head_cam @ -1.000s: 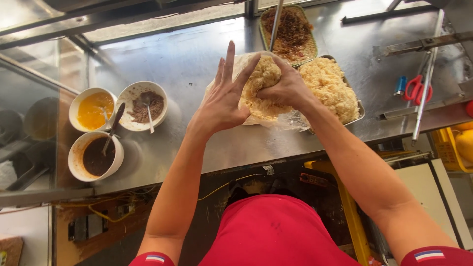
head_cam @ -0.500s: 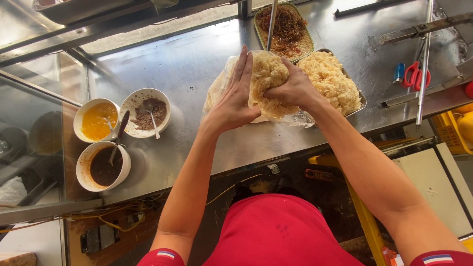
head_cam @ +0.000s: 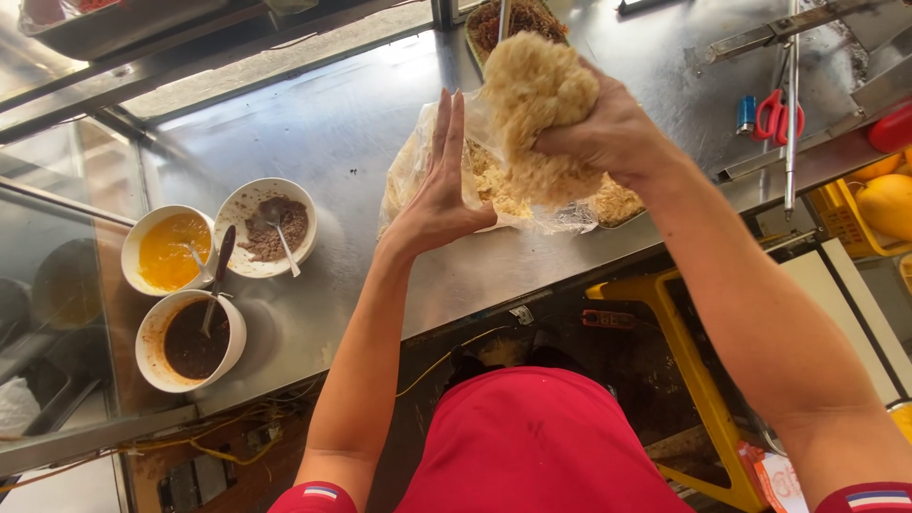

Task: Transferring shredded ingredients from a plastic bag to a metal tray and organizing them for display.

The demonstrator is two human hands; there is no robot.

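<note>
Right hand (head_cam: pixel 608 133) grips a pale, crumbly clump (head_cam: pixel 537 104) lifted at upper centre. Left hand (head_cam: pixel 439 195) is flat, fingers spread, against the clear plastic bag (head_cam: pixel 418 166) below. Judgement: portion gathered and raised; more loose mix remains in the bag on the steel counter (head_cam: pixel 285 123).

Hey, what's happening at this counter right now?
A person in a red shirt stands at a steel counter. Their right hand grips a big clump of pale sticky rice above a clear plastic bag, with the left hand flat and open against the bag. Three bowls of sauce with spoons sit off to the left.
</note>
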